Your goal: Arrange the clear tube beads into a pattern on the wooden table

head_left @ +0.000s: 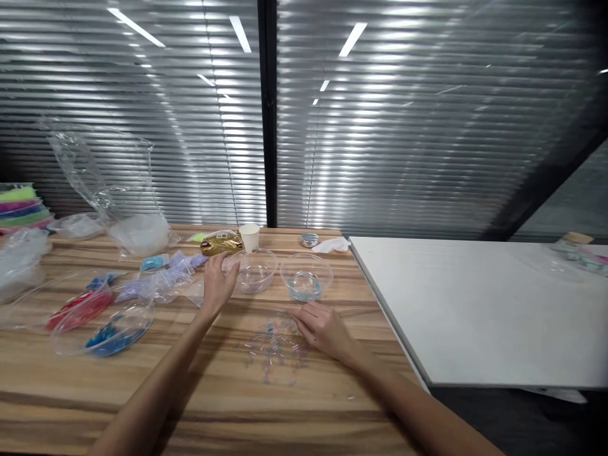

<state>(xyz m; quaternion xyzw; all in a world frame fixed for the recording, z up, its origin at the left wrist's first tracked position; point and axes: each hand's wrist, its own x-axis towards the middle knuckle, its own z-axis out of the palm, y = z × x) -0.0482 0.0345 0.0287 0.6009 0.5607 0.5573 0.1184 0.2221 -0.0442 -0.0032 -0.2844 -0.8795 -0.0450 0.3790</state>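
Translucent tubular pieces (274,345) lie at the right hand's (325,326) eight o'clock, its fingers pressed together, any pinched piece unclear; left hand (219,284), fingers spread, could tip the clear bowl (268,273) by snagging its rim.

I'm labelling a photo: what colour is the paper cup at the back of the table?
The paper cup is off-white; the head view shows it.
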